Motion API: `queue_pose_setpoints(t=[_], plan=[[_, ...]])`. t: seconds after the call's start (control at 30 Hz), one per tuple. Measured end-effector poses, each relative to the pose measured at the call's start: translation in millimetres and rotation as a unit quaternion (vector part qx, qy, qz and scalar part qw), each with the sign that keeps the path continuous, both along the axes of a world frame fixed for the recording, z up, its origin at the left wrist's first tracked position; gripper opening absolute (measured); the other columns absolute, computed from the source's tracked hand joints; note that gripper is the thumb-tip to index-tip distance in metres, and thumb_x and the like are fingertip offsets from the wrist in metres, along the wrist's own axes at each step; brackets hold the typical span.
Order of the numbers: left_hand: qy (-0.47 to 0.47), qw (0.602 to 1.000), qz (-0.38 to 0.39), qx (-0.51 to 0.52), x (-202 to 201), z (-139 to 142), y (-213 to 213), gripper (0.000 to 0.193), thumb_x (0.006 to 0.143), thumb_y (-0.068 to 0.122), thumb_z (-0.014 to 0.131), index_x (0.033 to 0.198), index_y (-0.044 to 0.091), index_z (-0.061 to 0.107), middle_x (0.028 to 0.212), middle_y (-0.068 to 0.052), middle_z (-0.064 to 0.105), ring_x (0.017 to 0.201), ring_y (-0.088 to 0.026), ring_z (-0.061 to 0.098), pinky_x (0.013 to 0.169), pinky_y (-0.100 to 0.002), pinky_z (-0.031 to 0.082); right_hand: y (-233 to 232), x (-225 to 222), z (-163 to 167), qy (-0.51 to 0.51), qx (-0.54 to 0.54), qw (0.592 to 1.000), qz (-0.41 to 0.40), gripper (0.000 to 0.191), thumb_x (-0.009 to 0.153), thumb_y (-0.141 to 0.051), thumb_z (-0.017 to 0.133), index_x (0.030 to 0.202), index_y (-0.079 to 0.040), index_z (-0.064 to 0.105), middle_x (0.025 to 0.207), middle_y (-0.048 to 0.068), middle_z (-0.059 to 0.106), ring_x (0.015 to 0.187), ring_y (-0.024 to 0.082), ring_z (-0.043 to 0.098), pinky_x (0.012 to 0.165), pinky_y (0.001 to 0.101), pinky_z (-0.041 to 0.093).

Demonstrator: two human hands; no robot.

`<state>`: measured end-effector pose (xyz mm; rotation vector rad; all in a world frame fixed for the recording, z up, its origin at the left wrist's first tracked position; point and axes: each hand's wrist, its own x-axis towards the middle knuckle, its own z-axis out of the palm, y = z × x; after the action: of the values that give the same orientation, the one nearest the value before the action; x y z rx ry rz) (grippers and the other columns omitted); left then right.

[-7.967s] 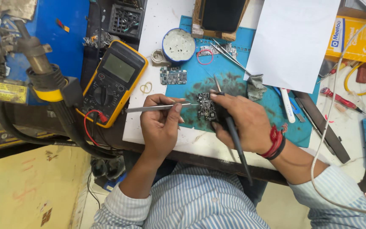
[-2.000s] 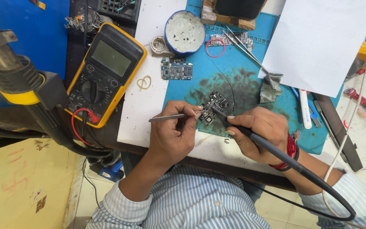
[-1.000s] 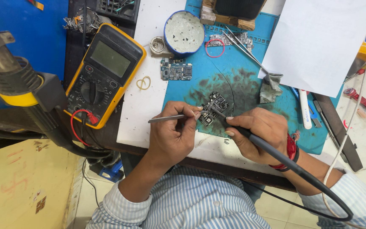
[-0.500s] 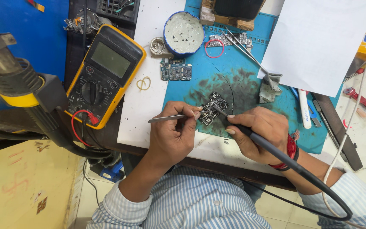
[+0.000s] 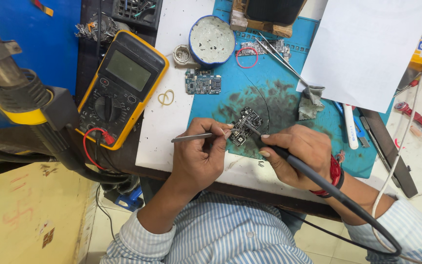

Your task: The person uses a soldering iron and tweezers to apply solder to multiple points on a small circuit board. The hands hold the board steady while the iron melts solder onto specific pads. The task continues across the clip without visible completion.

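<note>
My left hand (image 5: 201, 156) holds thin metal tweezers (image 5: 194, 137); my fingers (image 5: 221, 134) are closed tight around them, and the tips touch the small dark circuit board (image 5: 246, 124). My right hand (image 5: 299, 154) holds a black soldering iron (image 5: 313, 176) like a pen, fingers closed around its grip, and the point of the iron rests on the same board. The board lies flat on the blue work mat (image 5: 279, 68), directly between my two hands, on a dark stained part of the mat. Beyond my left fingers lies a second small green board (image 5: 203, 83), and further beyond it a round blue tin (image 5: 212, 33). To the left of my left hand is a yellow multimeter (image 5: 118, 85) on the counter (image 5: 159, 132), and a rubber band (image 5: 165, 98) lies between the multimeter and the mat. Beyond my right hand lies a white sheet of paper (image 5: 367, 44).
</note>
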<state>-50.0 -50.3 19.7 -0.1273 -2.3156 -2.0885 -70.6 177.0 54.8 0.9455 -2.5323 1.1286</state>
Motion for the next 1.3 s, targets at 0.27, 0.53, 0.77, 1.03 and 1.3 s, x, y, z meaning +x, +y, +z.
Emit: queue_pose_setpoints(t=[0.27,0.53,0.77,1.03,1.3], plan=[[-0.001,1.000,0.000,0.008,0.4,-0.8,0.6,0.012,0.101,0.002,0.067,0.103,0.003,0.055,0.102,-0.011,0.077,0.064,0.001,0.055,0.053,-0.017,0.045,0.7,0.5,-0.2,-0.008,-0.005,1.000,-0.004,0.022,0.086,-0.012,0.083,0.099,-0.001,0.070,0.082,0.010,0.071,0.067,0.022,0.068,0.058,0.0318,0.050],[0.004,1.000,0.002,0.002,0.5,-1.3,0.6,0.012,0.101,0.002,0.067,0.102,0.003,0.055,0.102,-0.011,0.077,0.064,0.001,0.056,0.053,-0.017,0.045,1.0,0.6,-0.7,-0.008,-0.007,1.000,-0.003,0.022,0.087,-0.012,0.083,0.100,-0.001,0.069,0.082,0.010,0.071,0.067,0.023,0.068,0.059,0.0318,0.050],[0.003,1.000,0.000,0.002,0.1,-0.7,0.5,0.012,0.101,0.002,0.067,0.102,0.003,0.055,0.102,-0.012,0.077,0.065,0.001,0.057,0.053,-0.017,0.046,1.0,0.5,0.1,-0.005,0.003,1.000,0.007,0.022,0.085,-0.012,0.083,0.098,-0.001,0.070,0.078,0.010,0.069,0.065,0.023,0.067,0.056,0.0324,0.049],[-0.004,1.000,0.000,0.007,0.9,-0.1,0.5,0.012,0.101,0.002,0.067,0.102,0.003,0.055,0.102,-0.011,0.077,0.065,0.001,0.056,0.053,-0.017,0.045,0.4,1.1,-0.7,-0.004,-0.002,1.000,0.002,0.021,0.086,-0.012,0.083,0.099,-0.002,0.070,0.080,0.010,0.070,0.066,0.023,0.067,0.057,0.0326,0.049],[-0.005,1.000,-0.002,0.010,0.8,-0.1,0.7,0.012,0.101,0.002,0.067,0.103,0.003,0.055,0.103,-0.011,0.077,0.065,0.001,0.057,0.053,-0.017,0.045,0.1,1.3,0.9,-0.009,-0.001,1.000,-0.004,0.021,0.086,-0.012,0.083,0.099,-0.001,0.070,0.080,0.010,0.070,0.065,0.022,0.066,0.057,0.0319,0.049]])
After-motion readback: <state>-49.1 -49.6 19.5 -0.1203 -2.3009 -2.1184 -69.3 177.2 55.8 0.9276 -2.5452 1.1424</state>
